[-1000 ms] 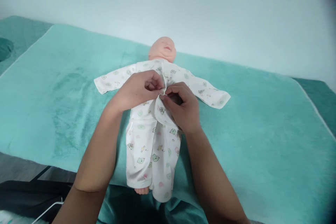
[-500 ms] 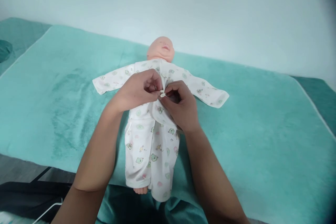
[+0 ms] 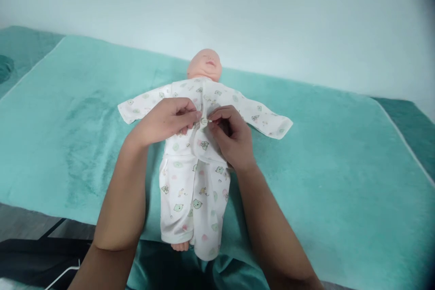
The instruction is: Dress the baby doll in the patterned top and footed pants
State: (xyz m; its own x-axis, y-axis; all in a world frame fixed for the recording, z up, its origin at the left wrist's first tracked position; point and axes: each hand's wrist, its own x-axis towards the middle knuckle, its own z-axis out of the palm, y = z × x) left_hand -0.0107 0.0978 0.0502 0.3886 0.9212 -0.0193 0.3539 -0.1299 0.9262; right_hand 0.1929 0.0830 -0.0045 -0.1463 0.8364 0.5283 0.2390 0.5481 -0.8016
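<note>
A baby doll lies on its back on a teal blanket, dressed in a white printed shirt and matching trousers. Both my hands meet at the doll's chest. My left hand pinches the shirt's left front edge, fingers curled. My right hand pinches the other edge beside a small round button that shows between my fingertips. One bare doll foot sticks out of a trouser leg.
A pale wall runs behind the blanket. A darker green surface lies at the far left and far right. At the bottom left are a dark floor area and a white cord.
My hands have lowered slightly onto the doll's chest and the shirt fronts lie flatter. The button now shows plainly between my fingertips.
</note>
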